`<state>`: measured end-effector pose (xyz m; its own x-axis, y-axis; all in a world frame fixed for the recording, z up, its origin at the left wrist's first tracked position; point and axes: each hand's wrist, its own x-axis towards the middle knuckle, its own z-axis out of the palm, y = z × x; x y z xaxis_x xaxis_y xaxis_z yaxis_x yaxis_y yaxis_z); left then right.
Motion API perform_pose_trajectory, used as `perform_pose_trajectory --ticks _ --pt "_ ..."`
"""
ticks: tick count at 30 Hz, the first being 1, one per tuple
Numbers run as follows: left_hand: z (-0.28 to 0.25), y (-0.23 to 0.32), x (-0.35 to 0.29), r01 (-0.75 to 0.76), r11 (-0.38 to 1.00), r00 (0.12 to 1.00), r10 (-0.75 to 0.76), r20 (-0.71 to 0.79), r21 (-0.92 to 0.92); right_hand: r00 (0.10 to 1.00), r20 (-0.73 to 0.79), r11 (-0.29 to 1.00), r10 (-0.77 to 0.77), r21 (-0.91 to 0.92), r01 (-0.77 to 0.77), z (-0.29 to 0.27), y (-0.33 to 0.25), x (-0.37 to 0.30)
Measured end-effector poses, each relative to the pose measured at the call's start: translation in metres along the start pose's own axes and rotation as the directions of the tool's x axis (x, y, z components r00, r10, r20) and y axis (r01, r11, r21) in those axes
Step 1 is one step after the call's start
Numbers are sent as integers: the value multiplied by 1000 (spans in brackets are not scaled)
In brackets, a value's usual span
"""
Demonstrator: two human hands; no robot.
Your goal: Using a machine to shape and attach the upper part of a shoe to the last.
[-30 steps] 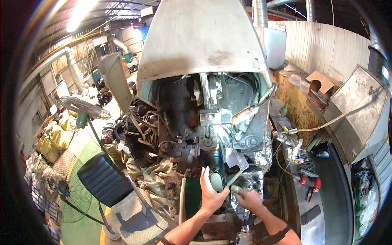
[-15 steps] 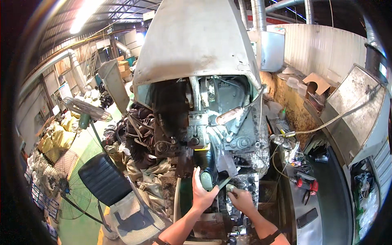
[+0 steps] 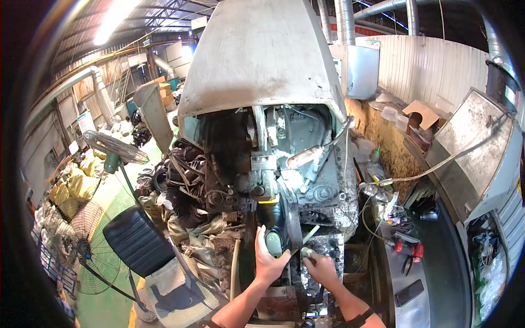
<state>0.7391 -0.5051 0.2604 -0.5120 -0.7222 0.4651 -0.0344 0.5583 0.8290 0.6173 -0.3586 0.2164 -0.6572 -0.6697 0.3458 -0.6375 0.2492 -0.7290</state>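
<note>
My left hand [image 3: 269, 265] is closed round the near end of a black rounded piece [image 3: 269, 214], thumb on its right and fingers on its left. A pale green oval [image 3: 274, 244] forms that end, much like the top of a shoe last. My right hand [image 3: 322, 269] is closed in a pinch just to the right; something small and pale shows at its fingertips, too small to name. Between the hands and the machine [image 3: 322, 136] hangs a grey strip [image 3: 293, 224], and a thin pale stick [image 3: 311, 234] slants beyond my right fingers.
A wooden-handled tool [image 3: 304, 157] hangs in the machine's opening. At right, a bench [image 3: 406, 314] carries a phone [image 3: 409, 293] and a red tool [image 3: 411, 249]. On the left are a black-backed chair [image 3: 139, 239], a floor fan [image 3: 85, 243] and heaped sacks [image 3: 202, 238].
The grey strip now hangs narrower and darker beside the black piece. The pale stick shows farther from my left thumb. My hands have barely moved, and the view has shifted slightly.
</note>
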Motion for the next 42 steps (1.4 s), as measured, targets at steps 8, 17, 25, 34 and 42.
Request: perform_pose_trajectory --ticks 8,17,25,34,42 --pt "0 0 0 -6 1000 1000 6 -3 15 1000 -28 1000 -3 10 3 2 3 0" --pt "0 1 0 -21 1000 1000 21 -11 12 999 -23 1000 26 13 -26 2 5 0" --pt "-2 1 -2 -30 999 1000 30 -5 28 999 -54 1000 5 22 -3 3 3 -1" --pt "-11 -2 -6 81 994 977 -65 203 -72 995 -30 994 97 63 -94 0 2 1" --pt "-13 1 -7 35 999 985 -32 172 -19 991 -133 999 20 45 -15 2 -5 6"
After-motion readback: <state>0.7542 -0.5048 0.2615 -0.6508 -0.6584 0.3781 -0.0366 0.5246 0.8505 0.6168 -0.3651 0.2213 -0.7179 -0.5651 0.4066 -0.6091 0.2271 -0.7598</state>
